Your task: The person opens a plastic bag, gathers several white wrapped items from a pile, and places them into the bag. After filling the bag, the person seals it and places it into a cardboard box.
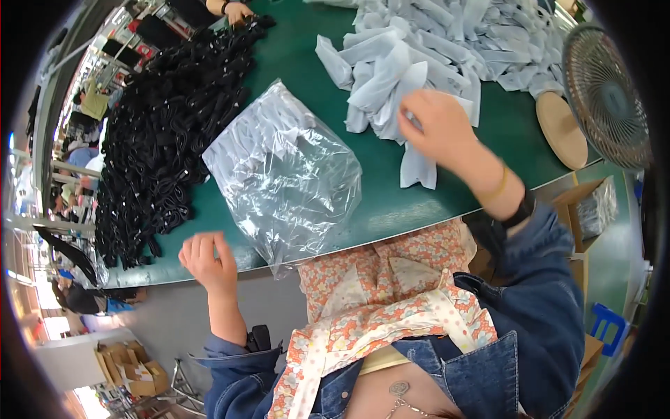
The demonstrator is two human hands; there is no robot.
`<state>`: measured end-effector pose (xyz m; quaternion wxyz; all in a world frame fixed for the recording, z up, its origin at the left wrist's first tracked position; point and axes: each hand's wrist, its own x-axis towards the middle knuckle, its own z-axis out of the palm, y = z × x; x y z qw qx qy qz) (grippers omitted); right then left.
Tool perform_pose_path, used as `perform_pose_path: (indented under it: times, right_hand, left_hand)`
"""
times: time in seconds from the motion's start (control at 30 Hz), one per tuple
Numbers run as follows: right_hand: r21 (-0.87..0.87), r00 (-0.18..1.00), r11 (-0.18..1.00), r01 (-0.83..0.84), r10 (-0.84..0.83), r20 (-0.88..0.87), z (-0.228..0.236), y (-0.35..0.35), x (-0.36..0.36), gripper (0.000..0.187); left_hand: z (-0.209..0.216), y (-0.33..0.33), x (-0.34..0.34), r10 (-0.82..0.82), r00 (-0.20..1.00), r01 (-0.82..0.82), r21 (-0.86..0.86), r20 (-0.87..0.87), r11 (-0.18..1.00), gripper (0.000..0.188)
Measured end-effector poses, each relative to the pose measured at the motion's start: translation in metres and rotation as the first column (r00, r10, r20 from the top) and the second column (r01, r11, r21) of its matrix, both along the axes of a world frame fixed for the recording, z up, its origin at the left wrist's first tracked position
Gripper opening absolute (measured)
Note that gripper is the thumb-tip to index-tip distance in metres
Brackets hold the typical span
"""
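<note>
My right hand (441,131) is over the near edge of a heap of pale, frosted pouches (391,91). Its fingers are bent and slightly blurred, so whether a pouch is pinched in them is unclear. One pouch (419,169) hangs out of the heap below that hand. By the table's front edge, my left hand (211,264) is loosely curled with the thumb apart, and nothing shows in it. Between my hands lies a large clear plastic bag (300,174), its far end filled with a row of the same pale pouches (269,122).
Black coiled cables (174,133) are heaped on the left of the green table (398,213). A fan (607,98) and an oval tan board (560,130) stand at right. Another person's hand (237,12) touches the cables' far end. An open carton (579,209) sits beside my right arm.
</note>
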<state>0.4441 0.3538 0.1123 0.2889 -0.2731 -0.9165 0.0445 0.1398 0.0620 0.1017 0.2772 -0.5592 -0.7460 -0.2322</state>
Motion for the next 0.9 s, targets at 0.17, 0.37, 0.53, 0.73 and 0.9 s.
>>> perform_pose_path:
  times: [0.17,0.37,0.53,0.73,0.9]
  right_hand:
    - [-0.17,0.915,0.9,0.401,-0.384,0.124,-0.042,-0.06,0.02,0.041]
    - [-0.33,0.902,0.887,0.324,-0.394,-0.174,-0.055,-0.066,0.038,0.043]
    - [-0.408,0.9,0.871,0.273,-0.381,-0.213,-0.049,-0.074,0.058,0.043]
    - [-0.517,0.941,0.84,0.162,-0.29,-0.176,-0.047,-0.074,0.072,0.043]
    - [-0.7,0.841,0.626,-0.343,-0.128,-0.527,-0.049,-0.083,0.064,0.039]
  left_hand:
    - [0.057,0.145,0.087,-0.429,0.806,0.474,-0.01,0.408,0.881,0.006]
    - [-0.006,0.285,0.103,-0.145,0.884,0.357,-0.44,0.445,0.824,0.041]
    - [-0.003,0.287,0.093,0.001,0.855,0.293,-0.483,0.519,0.825,0.047]
    - [0.064,0.211,0.084,-0.087,0.811,0.327,-0.325,0.578,0.888,0.05]
    - [0.029,0.173,0.104,-0.064,0.638,0.569,-0.414,0.767,0.711,0.05]
